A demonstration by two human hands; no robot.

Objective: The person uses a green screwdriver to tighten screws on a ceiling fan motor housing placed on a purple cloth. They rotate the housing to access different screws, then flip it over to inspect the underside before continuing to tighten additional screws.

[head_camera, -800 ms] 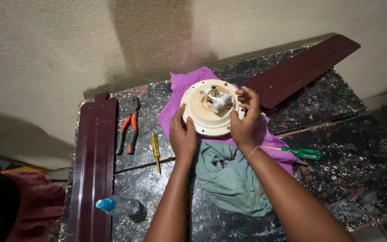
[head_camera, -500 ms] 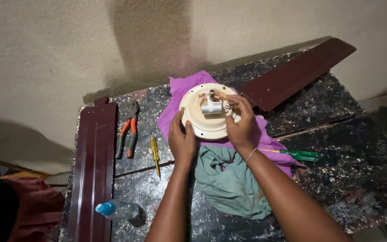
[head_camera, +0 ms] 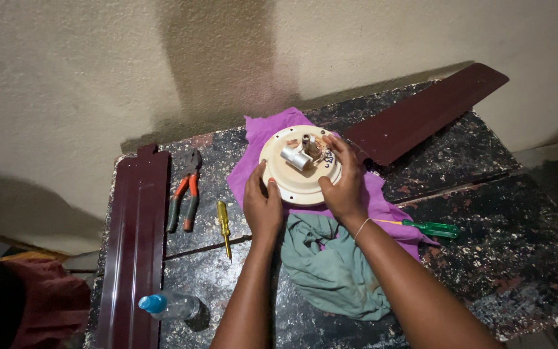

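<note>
Cream round fan motor housing (head_camera: 299, 166) on purple cloth (head_camera: 263, 132), table centre: left hand (head_camera: 263, 205) clasps its near rim as before, right hand (head_camera: 343, 187) has slid from the top edge to grip the right rim.

- Take the fan motor housing (head_camera: 298, 169) as your landmark: it sits on the upper cloth (head_camera: 259, 132).
- Left of it lie your pliers (head_camera: 184, 191) and a screwdriver (head_camera: 225, 226).
- Nearer you, below it, lies another cloth (head_camera: 330, 265).
- Right of it lies a second screwdriver (head_camera: 431, 227); behind-right, a fan blade (head_camera: 427, 113).
</note>
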